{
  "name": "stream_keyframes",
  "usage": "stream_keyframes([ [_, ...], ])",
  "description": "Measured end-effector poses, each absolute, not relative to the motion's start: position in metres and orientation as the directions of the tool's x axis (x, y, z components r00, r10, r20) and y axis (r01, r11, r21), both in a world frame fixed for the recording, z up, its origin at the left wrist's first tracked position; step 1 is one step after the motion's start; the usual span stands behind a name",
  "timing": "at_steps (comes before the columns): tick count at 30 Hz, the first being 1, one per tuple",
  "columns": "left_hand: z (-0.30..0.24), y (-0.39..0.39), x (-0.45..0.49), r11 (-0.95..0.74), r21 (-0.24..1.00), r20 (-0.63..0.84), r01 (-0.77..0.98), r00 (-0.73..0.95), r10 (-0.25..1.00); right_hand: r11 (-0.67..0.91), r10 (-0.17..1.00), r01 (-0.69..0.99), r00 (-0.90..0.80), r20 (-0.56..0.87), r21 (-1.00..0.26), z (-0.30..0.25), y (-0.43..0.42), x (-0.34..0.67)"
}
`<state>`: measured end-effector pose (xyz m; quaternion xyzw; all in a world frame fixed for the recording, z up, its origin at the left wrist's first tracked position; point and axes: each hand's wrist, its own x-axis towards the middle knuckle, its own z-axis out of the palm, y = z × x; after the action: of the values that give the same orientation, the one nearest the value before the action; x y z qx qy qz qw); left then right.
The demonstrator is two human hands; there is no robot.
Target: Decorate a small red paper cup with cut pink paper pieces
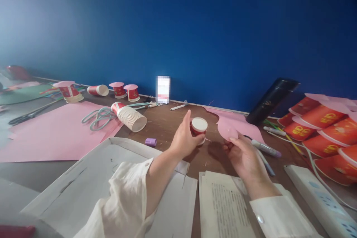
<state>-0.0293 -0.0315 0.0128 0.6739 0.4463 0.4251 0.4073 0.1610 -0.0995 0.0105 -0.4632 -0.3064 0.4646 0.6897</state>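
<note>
My left hand [184, 139] is wrapped round a small red paper cup [199, 128] turned bottom-up, its white base facing me. My right hand [244, 154] pinches a round pink paper disc [227, 131] just to the right of the cup; the two are close but apart. Both hands hover over the brown table [164, 122], above some printed sheets [223, 204].
A lying stack of paper cups [129, 116], blue cord [97, 117], pink paper sheet [52, 130], scissors [26, 115] and a purple cap [151, 141] lie left. Pink-topped cups [125, 91] stand at the back. Red cups [323, 124], a marker [264, 148], a black cylinder [272, 100] and a power strip [320, 197] lie right.
</note>
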Motion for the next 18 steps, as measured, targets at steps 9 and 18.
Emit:
stream_keyframes([
  [9,0.015,-0.041,-0.021,-0.307,0.882,0.154,0.358,0.396,0.905,0.036,0.886,-0.144,0.462,-0.035,-0.989,0.005,-0.096,0.160],
  [18,0.009,-0.040,-0.021,-0.381,0.802,0.191,0.460,0.407,0.893,-0.082,0.844,0.285,0.529,0.086,-0.955,-0.010,-0.092,0.165],
])
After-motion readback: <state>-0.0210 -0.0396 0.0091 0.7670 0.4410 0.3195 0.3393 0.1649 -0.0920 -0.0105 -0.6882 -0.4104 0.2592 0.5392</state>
